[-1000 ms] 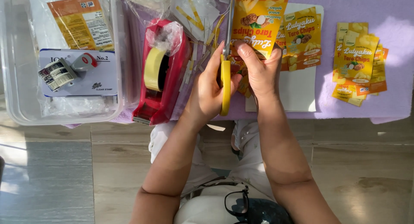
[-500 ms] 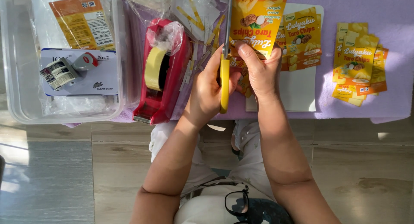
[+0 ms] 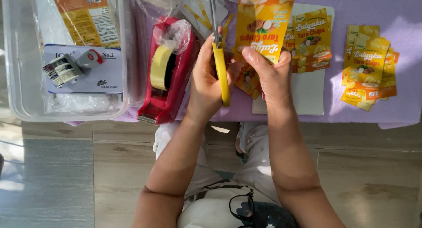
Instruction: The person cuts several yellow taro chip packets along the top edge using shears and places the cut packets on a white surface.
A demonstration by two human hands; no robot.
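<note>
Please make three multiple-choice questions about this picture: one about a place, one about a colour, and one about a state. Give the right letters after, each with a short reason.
1. Where is the red tape dispenser?
A. Between the clear plastic box and the left hand
B. Inside the box
C. On the floor

2. What colour are the handles of the scissors?
A. Blue
B. Yellow
C. Black

3. What is the state of the large yellow printed sheet?
A. Flat on the purple table cover
B. Crumpled inside the box
C. Raised in the grip of the right hand

Answers: 1 A, it stands on the cover just beside the box; 2 B, a yellow loop shows around the left fingers; 3 C, the thumb pinches its lower edge above the table.
</note>
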